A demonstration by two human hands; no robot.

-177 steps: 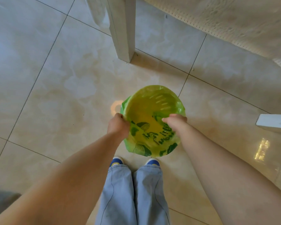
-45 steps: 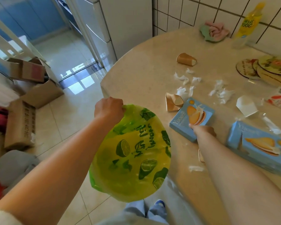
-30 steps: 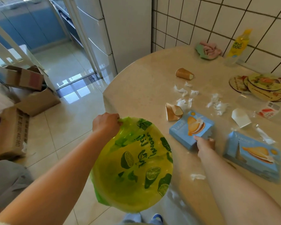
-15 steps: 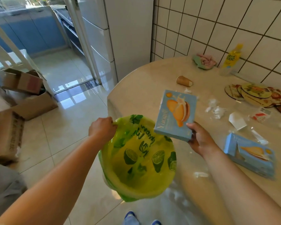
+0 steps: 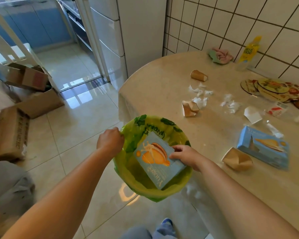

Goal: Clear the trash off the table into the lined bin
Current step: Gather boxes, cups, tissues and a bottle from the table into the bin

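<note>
My left hand [image 5: 110, 141] grips the rim of the bin with the green lime-print liner [image 5: 126, 167], held up beside the table's near edge. My right hand [image 5: 185, 156] holds a blue biscuit box [image 5: 158, 162] by one edge, and the box sits tilted inside the bin's mouth. On the beige table [image 5: 162, 94] lie a second blue box [image 5: 263, 147], a crushed paper cup [image 5: 236, 159] near it, two more paper cups [image 5: 189, 107] [image 5: 198, 75], and several scraps of white tissue [image 5: 199, 91].
A yellow bottle [image 5: 248, 52], a pink and green cloth [image 5: 220, 56] and round coasters [image 5: 269, 88] stand along the tiled wall. A white paper piece [image 5: 252, 114] and wrappers [image 5: 277, 108] lie at the right. Cardboard boxes [image 5: 12, 133] sit on the floor at the left.
My right hand lifted the blue box off the table, carried it left and lowered it into the bin's mouth. Before that, the bin was raised from the floor to the table edge.
</note>
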